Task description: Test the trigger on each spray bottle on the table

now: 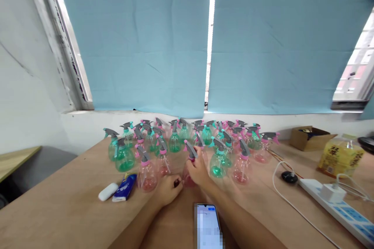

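My right hand [198,168] is wrapped around the upper part of a pink spray bottle [188,177] with a grey and pink trigger head; the bottle stands upright on the table. Beside its base, my left hand [169,190] rests on the table with its fingers curled in; whatever they may hold is hidden. Left of that hand is another pink spray bottle [147,178], and behind it a further pink one [164,164]. To the right of my right hand stand a green spray bottle [217,166] and a pink spray bottle [242,170].
Several more green and pink spray bottles crowd toward the wall. A phone [208,227] lies in front of my hands. At left are a blue packet [125,187] and a white case [108,192]. At right are a power strip [347,212], a yellow-labelled jug [339,157] and a cardboard box [309,140].
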The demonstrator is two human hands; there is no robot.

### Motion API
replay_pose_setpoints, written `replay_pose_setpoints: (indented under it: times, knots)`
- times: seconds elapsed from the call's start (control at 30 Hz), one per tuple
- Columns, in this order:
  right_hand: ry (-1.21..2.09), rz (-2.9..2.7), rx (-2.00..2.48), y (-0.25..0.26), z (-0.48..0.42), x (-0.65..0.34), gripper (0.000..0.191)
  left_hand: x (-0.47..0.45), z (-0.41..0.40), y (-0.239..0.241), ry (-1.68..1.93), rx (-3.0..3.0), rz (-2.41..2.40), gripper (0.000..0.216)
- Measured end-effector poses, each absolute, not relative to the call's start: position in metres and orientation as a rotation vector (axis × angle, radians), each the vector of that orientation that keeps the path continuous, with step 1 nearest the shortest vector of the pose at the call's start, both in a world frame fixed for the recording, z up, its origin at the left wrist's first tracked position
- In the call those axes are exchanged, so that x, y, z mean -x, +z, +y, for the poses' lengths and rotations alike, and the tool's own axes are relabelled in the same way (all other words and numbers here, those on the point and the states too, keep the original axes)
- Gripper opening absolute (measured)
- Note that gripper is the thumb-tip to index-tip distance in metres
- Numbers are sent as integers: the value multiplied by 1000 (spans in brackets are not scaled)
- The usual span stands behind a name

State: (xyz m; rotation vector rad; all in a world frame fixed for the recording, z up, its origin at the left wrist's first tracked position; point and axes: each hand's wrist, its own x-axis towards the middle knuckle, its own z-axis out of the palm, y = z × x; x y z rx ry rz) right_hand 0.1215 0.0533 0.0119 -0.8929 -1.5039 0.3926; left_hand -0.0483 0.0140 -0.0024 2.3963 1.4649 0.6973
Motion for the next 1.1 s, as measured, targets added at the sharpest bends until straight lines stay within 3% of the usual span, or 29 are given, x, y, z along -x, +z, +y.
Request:
replay_pose_setpoints:
  times: [0.27, 0.5, 0.73, 0.9, 1.0, 1.1]
  knots:
    - [253, -1554, 870, 14, 83, -85, 49, 46, 11, 1, 688, -2385, 1456, 31]
    - [371, -1477, 963, 14, 103, -77, 47, 47, 11, -2, 689, -2411, 1460, 31]
    - [265, -1482, 873, 25, 80, -84, 74, 48, 12, -2, 687, -2422, 1452, 32]
    - [24, -1675, 757, 69, 64, -122, 55, 47, 12, 0, 686, -2420, 1448, 32]
    - [-76, -1603, 916, 83, 76, -144, 36, 47, 11, 2, 677, -2422, 1449, 30]
    - [-50, -1585, 1069, 78, 91, -156, 32, 47, 9, 4, 673, -2425, 1461, 29]
